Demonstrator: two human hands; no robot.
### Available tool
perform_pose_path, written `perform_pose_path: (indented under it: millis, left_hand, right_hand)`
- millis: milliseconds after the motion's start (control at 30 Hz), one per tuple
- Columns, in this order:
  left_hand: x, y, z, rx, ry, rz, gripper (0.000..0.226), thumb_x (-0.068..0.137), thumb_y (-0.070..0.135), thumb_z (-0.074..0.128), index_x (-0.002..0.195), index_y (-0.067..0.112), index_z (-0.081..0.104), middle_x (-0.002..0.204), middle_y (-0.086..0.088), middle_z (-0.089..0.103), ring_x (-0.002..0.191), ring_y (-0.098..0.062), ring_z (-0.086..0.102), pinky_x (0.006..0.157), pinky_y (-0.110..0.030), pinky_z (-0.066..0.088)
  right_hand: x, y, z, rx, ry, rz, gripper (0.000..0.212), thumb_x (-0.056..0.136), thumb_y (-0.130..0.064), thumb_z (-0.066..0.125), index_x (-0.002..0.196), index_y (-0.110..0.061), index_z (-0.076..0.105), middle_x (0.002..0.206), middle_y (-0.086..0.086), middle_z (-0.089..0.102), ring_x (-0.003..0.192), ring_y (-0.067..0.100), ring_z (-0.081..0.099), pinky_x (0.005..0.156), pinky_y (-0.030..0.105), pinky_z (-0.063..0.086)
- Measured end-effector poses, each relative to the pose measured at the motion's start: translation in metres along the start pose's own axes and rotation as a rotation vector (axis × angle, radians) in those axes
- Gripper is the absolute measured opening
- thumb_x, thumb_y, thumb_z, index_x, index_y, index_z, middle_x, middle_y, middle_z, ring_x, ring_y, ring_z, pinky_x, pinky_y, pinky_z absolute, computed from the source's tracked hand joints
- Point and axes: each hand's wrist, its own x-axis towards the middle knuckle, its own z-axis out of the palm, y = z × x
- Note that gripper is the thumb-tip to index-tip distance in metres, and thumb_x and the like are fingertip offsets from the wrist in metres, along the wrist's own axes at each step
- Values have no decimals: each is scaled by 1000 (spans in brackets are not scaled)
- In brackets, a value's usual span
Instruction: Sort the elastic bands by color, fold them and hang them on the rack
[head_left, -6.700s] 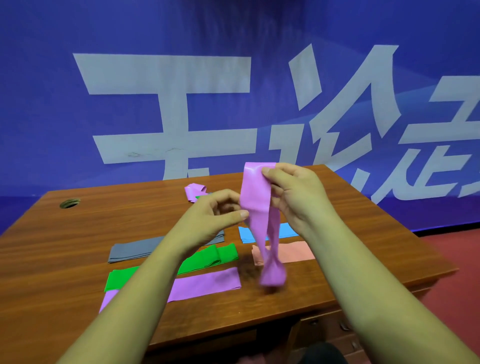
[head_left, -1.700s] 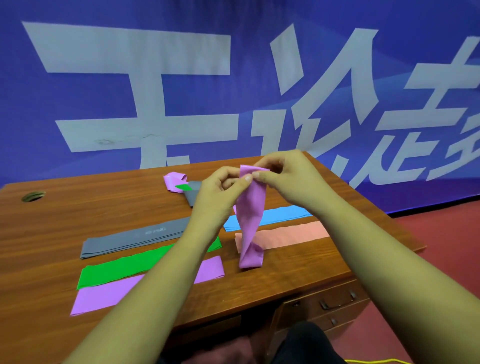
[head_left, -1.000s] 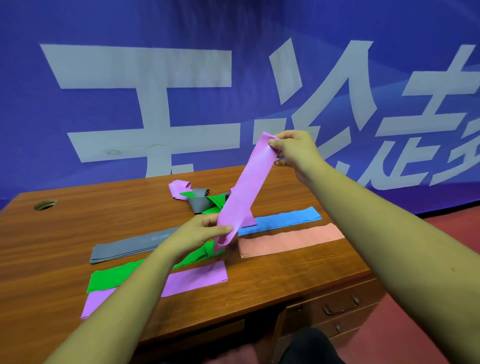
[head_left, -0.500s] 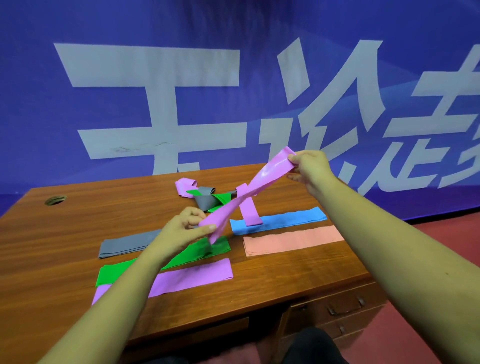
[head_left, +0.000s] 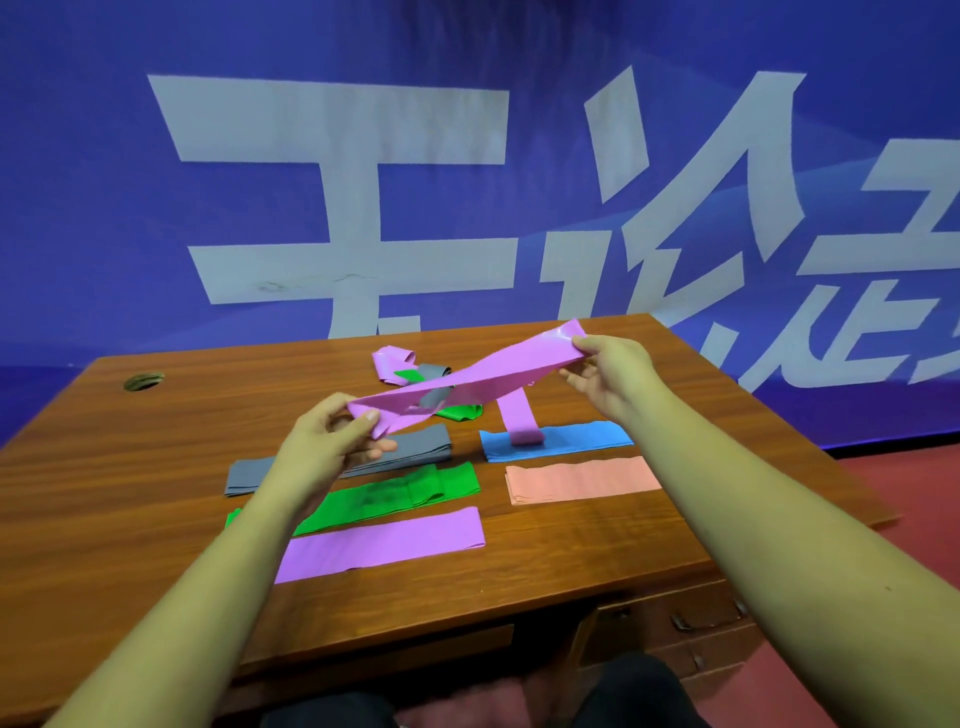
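A purple elastic band (head_left: 483, 376) is stretched in the air above the wooden desk (head_left: 597, 561). My left hand (head_left: 332, 439) pinches its lower left end and my right hand (head_left: 605, 376) pinches its upper right end. A loose tail of the band hangs down onto the blue band (head_left: 576, 439). Folded flat on the desk lie a grey band (head_left: 415, 449), a green band (head_left: 400, 496), another purple band (head_left: 384, 543) and a pink band (head_left: 582, 480). A small tangle of purple, grey and green bands (head_left: 410, 369) sits further back. No rack is in view.
A blue banner with large white characters (head_left: 363, 208) stands right behind the desk. A round cable hole (head_left: 143, 381) is at the desk's far left. Drawers with handles (head_left: 685, 621) are under its right side, and red floor (head_left: 914, 493) lies to the right.
The folded purple band held upright in both hands has been drawn out lengthwise. My left hand slid to its lower end, and my right hand moved right and lowered, flattening the band's slope.
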Motion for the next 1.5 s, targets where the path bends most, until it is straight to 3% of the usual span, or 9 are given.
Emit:
perform_pose_path:
  millis: [267,433,567,667,800,1000,1133,1300,1500]
  left_hand:
    - [-9,9,-19,596,58,238,12,95,17,60,105,21,53,93,-5,70,67,-18,74,67,-41,62]
    - [-5,7,-34,798,-24,445,24,84,12,73,90,29,57,116,19,46,97,-12,57,85,-14,48]
    - [-8,14,-33,561,-155,405,14,85,12,72,91,23,67,110,18,63,101,-4,61,85,-14,49]
    - [-7,17,-30,457,28,397,28,86,-3,66,82,24,62,79,8,66,71,-6,60,64,-16,50]
    - [-5,16,-31,649,283,406,19,86,4,61,79,19,53,71,-10,64,59,-26,61,49,-37,53]
    - [-9,15,-22,349,26,72,18,101,11,48,84,6,46,60,-20,65,43,-26,62,38,-23,44]
    - [-9,9,-25,150,76,-81,21,99,15,54,79,9,49,66,-23,67,51,-23,68,41,-20,49]
    - [-3,-2,-25,381,322,87,30,92,16,63,63,9,56,67,-10,59,63,-23,63,68,-33,51]
    - [-7,1,-29,-473,-50,-88,14,74,11,62,63,16,55,71,-2,48,65,-14,41,61,-27,35]
  right_hand:
    - [0,13,7,-73,14,-58,8,95,-1,52,96,0,60,95,16,67,87,23,68,73,36,58]
    - [-4,19,2,-104,29,-32,9,96,-3,52,92,-4,59,94,14,68,87,22,68,68,32,57]
    - [-2,26,-7,-113,32,17,7,96,-2,52,97,-1,59,92,15,67,82,23,67,65,32,56]
    - [-3,32,-7,-132,12,28,12,95,-3,55,105,2,60,97,15,68,84,24,67,70,33,57]
    - [-6,33,-1,-139,-2,21,13,95,-5,56,106,1,60,103,15,69,94,25,69,71,32,58]
    - [-4,35,0,-133,22,36,12,95,-6,56,105,0,61,102,16,70,92,25,70,68,32,58]
    - [-3,40,-3,-176,43,27,19,93,-6,59,111,2,62,101,16,70,88,25,70,69,32,58]
    - [-6,45,5,-192,25,-4,15,93,-7,60,106,0,64,96,14,70,85,23,71,65,29,57]
    - [-6,46,2,-161,46,15,7,94,-6,59,99,-3,63,100,16,70,89,25,71,68,30,59]
